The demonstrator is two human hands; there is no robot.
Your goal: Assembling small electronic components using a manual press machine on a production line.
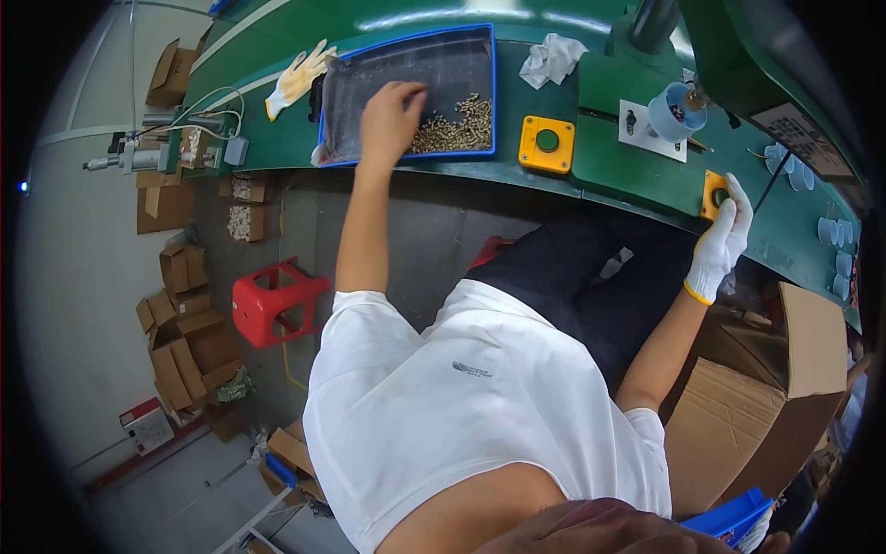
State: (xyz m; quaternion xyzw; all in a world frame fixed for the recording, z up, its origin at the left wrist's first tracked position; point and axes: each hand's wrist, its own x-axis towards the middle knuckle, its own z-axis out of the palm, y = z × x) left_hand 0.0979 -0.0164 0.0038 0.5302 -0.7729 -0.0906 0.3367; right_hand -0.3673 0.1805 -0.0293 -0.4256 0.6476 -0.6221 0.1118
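Note:
My bare left hand (389, 120) is over a blue-rimmed tray (360, 78) with a dark lining. Its fingers curl inward, and whatever they may hold is hidden. Right beside it, a pile of small brass-coloured metal pieces (457, 129) fills the tray's near right corner. My right hand (722, 238), in a white glove with a yellow cuff, rests at the bench edge with fingers stretched out. Its fingers are against a yellow push-button box (713, 196) with a dark button. A second yellow button box (546, 144) with a green button sits between my hands.
A green machine (784, 65) holds a light blue cup (676, 114) over a metal plate (652, 132). A crumpled white cloth (552, 61) and a loose glove (300, 80) lie on the bench. Red stool (277, 303) stands left; a large cardboard box (738, 415) is by my right arm.

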